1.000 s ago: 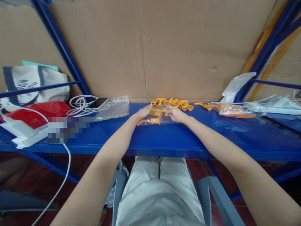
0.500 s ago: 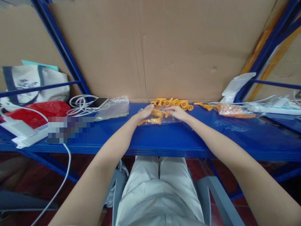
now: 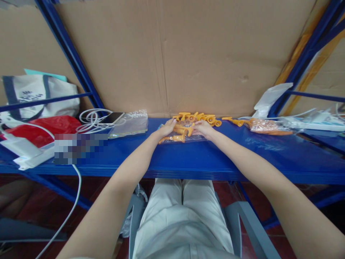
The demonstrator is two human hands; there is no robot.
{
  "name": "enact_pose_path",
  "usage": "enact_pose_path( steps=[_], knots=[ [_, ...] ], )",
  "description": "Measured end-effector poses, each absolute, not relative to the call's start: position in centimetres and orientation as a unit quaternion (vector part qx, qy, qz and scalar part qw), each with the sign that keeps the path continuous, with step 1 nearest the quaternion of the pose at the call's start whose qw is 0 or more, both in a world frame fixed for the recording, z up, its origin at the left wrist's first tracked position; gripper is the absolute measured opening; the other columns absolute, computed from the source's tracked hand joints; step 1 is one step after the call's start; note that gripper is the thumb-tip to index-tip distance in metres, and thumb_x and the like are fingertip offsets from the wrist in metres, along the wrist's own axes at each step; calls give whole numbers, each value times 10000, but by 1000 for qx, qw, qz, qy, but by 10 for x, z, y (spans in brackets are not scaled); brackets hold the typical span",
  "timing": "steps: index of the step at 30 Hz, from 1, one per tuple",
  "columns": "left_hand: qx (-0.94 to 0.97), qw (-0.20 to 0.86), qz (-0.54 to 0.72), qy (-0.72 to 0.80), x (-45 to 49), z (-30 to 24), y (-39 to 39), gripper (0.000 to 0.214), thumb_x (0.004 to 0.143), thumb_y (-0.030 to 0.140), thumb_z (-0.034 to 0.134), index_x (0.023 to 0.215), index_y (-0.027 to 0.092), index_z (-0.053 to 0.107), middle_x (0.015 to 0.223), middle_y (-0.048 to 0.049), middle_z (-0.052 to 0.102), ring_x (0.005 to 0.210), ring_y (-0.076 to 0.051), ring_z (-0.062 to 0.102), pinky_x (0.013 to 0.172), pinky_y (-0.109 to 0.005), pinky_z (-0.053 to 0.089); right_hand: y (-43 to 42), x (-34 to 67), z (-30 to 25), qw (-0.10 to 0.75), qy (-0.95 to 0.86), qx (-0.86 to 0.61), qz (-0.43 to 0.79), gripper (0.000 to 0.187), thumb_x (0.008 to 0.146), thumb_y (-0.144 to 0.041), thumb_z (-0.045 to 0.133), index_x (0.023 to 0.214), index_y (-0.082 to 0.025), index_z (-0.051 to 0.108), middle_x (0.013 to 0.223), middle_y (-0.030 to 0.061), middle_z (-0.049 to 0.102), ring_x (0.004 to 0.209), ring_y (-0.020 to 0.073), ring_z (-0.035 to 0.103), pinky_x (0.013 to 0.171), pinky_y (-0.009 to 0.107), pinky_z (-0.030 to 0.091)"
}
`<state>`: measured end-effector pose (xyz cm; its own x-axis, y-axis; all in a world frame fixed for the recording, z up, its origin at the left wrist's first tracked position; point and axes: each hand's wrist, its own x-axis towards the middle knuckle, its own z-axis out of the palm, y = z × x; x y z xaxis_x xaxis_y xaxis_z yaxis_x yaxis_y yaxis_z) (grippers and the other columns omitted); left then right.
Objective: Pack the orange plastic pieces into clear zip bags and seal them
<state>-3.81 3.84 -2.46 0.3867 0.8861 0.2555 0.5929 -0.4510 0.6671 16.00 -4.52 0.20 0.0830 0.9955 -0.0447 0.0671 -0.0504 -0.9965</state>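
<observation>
Under my hands on the blue tabletop lies a clear plastic bag (image 3: 198,138), with several orange trumpet-shaped plastic pieces in or on it. My left hand (image 3: 169,127) is closed on the bag's left side, next to an orange piece (image 3: 179,138) that lies flat with its flared end to the right. My right hand (image 3: 204,128) is on the bag's right side, its fingertips closed at a more upright orange piece (image 3: 190,130). Its lower fingers are partly hidden by the film. Just behind the hands, more orange pieces (image 3: 210,118) form a loose pile.
A single orange piece (image 3: 234,121) and a filled bag of orange pieces (image 3: 269,126) lie to the right. At left are flat clear bags (image 3: 132,124), a phone (image 3: 112,118), coiled white cable (image 3: 91,120), a red bag (image 3: 54,129) and a power strip (image 3: 35,154). Cardboard (image 3: 188,54) stands behind.
My right hand has shifted slightly right, and the orange piece at its fingertips now stands more upright. My left hand stays in nearly the same place on the bag.
</observation>
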Motion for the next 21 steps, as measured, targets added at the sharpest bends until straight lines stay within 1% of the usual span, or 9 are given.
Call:
enact_pose_path(
  steps=[2, 7, 11, 13, 16, 19, 21],
  knots=[
    [790, 234, 302, 479, -38, -24, 37, 655, 997, 548, 204, 1466, 142, 414, 1607, -121, 343, 1514, -262, 240, 1225, -407, 143, -45, 160, 2, 484, -483, -538, 493, 248, 803, 28, 594, 709, -178, 493, 579, -7, 627, 527, 99, 604, 698, 251, 571],
    [785, 234, 304, 486, -40, -25, 38, 684, 975, 607, 241, 1471, 162, 395, 1615, -119, 317, 1538, -257, 151, 1224, -394, 119, -48, 164, 6, 445, -487, -521, 542, 168, 763, 12, 616, 718, -144, 574, 666, 34, 694, 576, 110, 640, 740, 262, 570],
    [779, 233, 305, 496, -42, -25, 38, 666, 990, 568, 233, 1488, 144, 358, 1623, -136, 287, 1538, -263, 149, 1226, -413, 101, -53, 161, 11, 415, -488, -527, 558, 142, 784, -1, 609, 803, -140, 590, 661, 39, 696, 598, 131, 672, 680, 263, 581],
    [783, 228, 304, 493, -41, -25, 37, 655, 997, 537, 209, 1501, 140, 342, 1629, -138, 272, 1532, -255, 180, 1227, -416, 103, -53, 158, 10, 423, -484, -536, 548, 146, 824, -12, 589, 842, -154, 560, 631, 20, 678, 571, 132, 668, 632, 260, 581],
    [789, 221, 296, 491, -40, -25, 37, 671, 985, 547, 206, 1516, 158, 334, 1636, -125, 266, 1531, -233, 190, 1229, -389, 114, -50, 154, 6, 464, -470, -550, 511, 172, 868, -17, 572, 835, -174, 510, 563, -25, 621, 482, 108, 615, 588, 258, 576],
    [785, 221, 292, 500, -39, -25, 37, 694, 961, 594, 236, 1531, 209, 325, 1642, -91, 269, 1537, -220, 160, 1232, -380, 118, -46, 155, 0, 501, -460, -558, 476, 200, 884, -46, 610, 823, -185, 480, 534, -55, 575, 441, 91, 575, 539, 234, 557],
    [784, 221, 291, 501, -38, -25, 36, 705, 949, 611, 253, 1537, 229, 326, 1642, -78, 275, 1536, -213, 163, 1232, -373, 123, -44, 156, -3, 508, -461, -567, 455, 232, 880, -74, 644, 836, -199, 454, 528, -65, 563, 427, 96, 565, 492, 217, 530]
  ],
)
